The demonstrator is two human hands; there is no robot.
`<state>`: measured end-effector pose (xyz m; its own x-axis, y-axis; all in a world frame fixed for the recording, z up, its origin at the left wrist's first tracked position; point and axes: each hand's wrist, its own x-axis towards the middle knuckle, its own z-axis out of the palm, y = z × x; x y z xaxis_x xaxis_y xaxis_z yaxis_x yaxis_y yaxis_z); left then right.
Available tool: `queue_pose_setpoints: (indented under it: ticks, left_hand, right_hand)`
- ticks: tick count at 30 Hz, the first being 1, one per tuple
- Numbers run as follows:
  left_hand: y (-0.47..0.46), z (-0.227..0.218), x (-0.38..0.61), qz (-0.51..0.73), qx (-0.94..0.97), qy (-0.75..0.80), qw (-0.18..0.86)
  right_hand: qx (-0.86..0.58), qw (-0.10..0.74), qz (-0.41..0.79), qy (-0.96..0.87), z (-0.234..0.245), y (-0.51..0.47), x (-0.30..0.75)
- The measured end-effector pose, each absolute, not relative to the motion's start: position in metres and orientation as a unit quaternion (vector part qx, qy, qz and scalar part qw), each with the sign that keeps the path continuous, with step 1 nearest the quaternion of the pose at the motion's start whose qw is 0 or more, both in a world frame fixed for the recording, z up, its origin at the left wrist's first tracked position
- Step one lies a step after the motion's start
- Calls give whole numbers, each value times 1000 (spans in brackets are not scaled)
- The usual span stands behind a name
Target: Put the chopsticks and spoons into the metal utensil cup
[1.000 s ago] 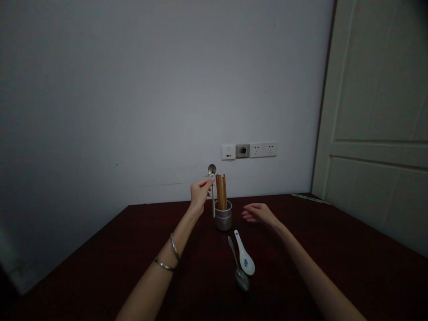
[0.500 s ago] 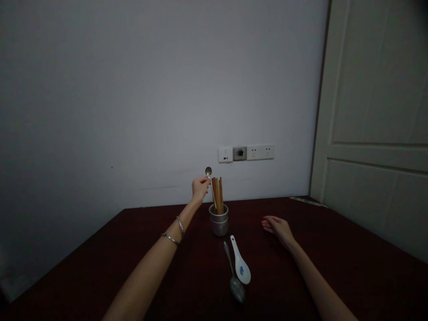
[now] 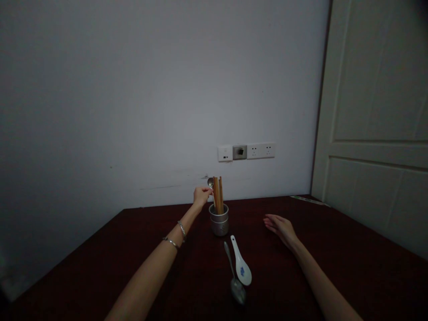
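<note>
My left hand (image 3: 201, 195) pinches the handle of a small metal spoon (image 3: 210, 182), bowl upward, its lower end inside a metal cup (image 3: 219, 221). The cup stands on the dark red table (image 3: 100, 263) and also holds several wooden chopsticks (image 3: 218, 196). My right hand (image 3: 280, 225) rests flat on the table to the right of the cup, fingers stretched out, holding nothing. In front of the cup lie a white ceramic spoon (image 3: 241, 267) with a blue mark and a larger metal spoon (image 3: 235, 281), side by side.
A grey wall stands behind the table with a row of sockets (image 3: 246, 151). A pale door (image 3: 377, 120) is at the right. A thin light strip (image 3: 309, 200) lies at the table's far right corner.
My left hand has lowered the small spoon into the cup beside the chopsticks. My right hand moved right and settled flat on the table.
</note>
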<state>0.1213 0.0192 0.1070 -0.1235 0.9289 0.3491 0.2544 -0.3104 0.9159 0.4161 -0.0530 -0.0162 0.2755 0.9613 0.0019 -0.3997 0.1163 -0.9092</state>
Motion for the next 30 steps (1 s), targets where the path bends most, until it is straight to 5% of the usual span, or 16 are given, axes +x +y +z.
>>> queue_pose_setpoints:
  ticks: [30]
  left_hand:
    - [34,59,108,496,635,526,271]
  right_hand:
    - [-418,680,507,-327,-28,-43,422]
